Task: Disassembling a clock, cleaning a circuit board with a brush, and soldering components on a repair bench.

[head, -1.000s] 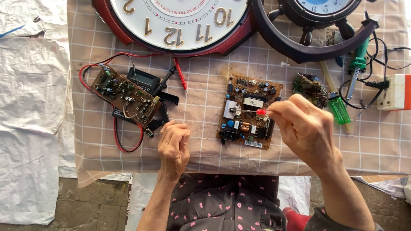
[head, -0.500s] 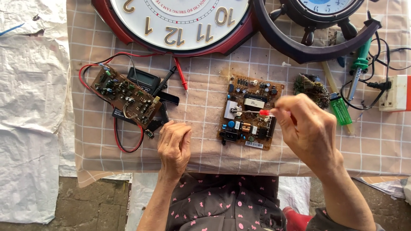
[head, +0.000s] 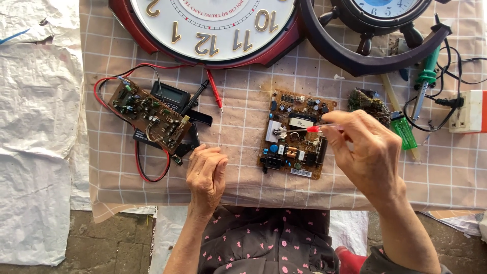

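A brown circuit board (head: 296, 133) with several components lies on the checked cloth in front of me. My right hand (head: 366, 152) holds a thin screwdriver (head: 299, 130) with a red collar, its tip resting on the left part of this board. My left hand (head: 206, 175) lies loosely curled on the cloth near the table's front edge, holding nothing. Just left of it a second circuit board (head: 150, 115) rests on a black multimeter (head: 171, 96) with red and black leads.
A large red-rimmed wall clock (head: 213, 25) and a dark wheel-shaped clock (head: 375, 35) lie at the back. A green lighter (head: 404, 131), a green-handled soldering iron (head: 425, 81) and a white power strip (head: 469, 111) sit at the right. White sheeting covers the floor at left.
My right hand has shifted slightly, and the screwdriver tip has moved left across the board. My left hand has stayed put.
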